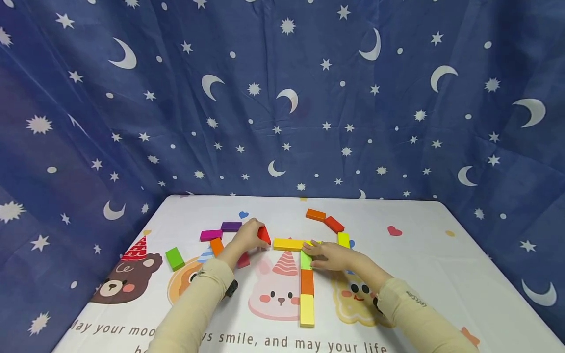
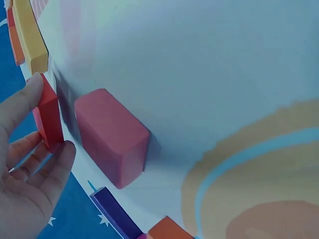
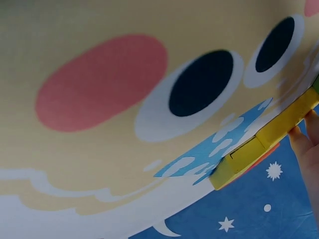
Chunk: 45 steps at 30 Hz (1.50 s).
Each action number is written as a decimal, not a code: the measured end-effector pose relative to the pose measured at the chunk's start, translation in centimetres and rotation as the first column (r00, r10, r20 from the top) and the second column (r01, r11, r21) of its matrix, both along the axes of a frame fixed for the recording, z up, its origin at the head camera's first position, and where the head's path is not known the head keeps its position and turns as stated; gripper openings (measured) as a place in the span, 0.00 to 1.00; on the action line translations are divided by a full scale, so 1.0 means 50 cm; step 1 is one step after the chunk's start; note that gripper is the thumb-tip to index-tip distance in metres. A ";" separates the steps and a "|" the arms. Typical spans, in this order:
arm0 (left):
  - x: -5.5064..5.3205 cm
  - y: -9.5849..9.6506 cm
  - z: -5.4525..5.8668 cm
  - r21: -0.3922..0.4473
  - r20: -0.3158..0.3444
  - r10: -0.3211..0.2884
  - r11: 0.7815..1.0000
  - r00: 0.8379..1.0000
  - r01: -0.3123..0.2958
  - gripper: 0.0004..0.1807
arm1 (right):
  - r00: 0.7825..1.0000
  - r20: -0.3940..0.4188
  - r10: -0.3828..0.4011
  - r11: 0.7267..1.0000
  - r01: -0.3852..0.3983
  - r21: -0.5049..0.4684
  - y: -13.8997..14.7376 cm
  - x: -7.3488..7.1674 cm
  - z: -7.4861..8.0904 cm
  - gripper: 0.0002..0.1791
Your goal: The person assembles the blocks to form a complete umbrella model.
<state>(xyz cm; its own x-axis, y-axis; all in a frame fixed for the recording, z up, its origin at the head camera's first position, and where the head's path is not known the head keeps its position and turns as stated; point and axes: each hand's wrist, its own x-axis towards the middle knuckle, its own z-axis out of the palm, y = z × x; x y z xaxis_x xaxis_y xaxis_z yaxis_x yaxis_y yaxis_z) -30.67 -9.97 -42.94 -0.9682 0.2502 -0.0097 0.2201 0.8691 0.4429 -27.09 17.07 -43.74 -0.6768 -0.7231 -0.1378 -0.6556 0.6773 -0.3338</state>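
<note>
My left hand [image 1: 249, 235] holds a red block [image 1: 264, 235] on edge between thumb and fingers, just left of a yellow-orange block [image 1: 288, 244]. In the left wrist view the thumb is at the red block's [image 2: 49, 117] upper end and fingertips at its lower end. My right hand [image 1: 332, 256] has its fingertips on the corner where the yellow-orange row meets a light green block [image 1: 306, 261]. Below the green block run an orange block [image 1: 307, 283] and a pale yellow block [image 1: 307, 311], end to end. The right wrist view shows extended fingers [image 3: 301, 142] against a yellow block [image 3: 289, 119].
Beyond my right hand curve a yellow block [image 1: 343, 239], a red block [image 1: 334, 224] and an orange block [image 1: 316, 214]. Around my left wrist lie purple [image 1: 231, 227], magenta [image 1: 211, 235], orange [image 1: 216, 246] and pinkish-red blocks [image 1: 243, 260]. A green block [image 1: 175, 258] lies farther left.
</note>
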 end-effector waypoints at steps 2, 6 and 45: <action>-0.001 0.000 -0.001 0.002 0.008 -0.009 1.000 1.000 0.009 0.34 | 1.000 -0.006 0.008 1.000 -0.008 0.001 -0.002 0.001 0.001 0.28; -0.004 0.005 -0.005 0.001 0.020 -0.047 0.999 0.999 0.047 0.35 | 1.000 0.006 -0.006 1.000 0.006 0.007 -0.003 0.001 0.005 0.28; -0.008 0.020 -0.010 0.022 0.106 -0.065 0.998 0.992 0.063 0.32 | 0.999 -0.001 -0.054 0.999 0.054 0.002 -0.008 -0.002 -0.004 0.27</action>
